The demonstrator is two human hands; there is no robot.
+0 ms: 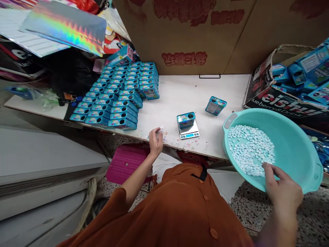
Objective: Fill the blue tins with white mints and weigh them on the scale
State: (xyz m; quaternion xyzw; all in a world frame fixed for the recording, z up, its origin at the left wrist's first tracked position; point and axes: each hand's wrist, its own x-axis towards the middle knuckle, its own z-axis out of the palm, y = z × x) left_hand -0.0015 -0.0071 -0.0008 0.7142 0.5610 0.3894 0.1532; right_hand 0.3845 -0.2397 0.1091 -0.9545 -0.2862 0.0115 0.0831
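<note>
My right hand (284,187) is over the near side of a turquoise plastic basin (293,137). Its thumb and forefinger come together at the edge of a spread of small white tablets (252,147); what they pinch, if anything, is too small to see. At the table's front edge rests my left hand (155,142), fingers curled, beside a small clear scrap (161,130) that it may be holding. Between the hands, a small digital scale (189,134) with a lit blue display carries a blue tin (186,119). Another blue tin (216,105) stands behind it to the right.
Rows of blue tins (123,113) fill the table's left side. A carton (282,92) of more tins stands behind the basin. Tiny stickers (189,145) lie along the front edge. Tall cardboard (185,37) closes off the back, and a pink stool (127,164) is below.
</note>
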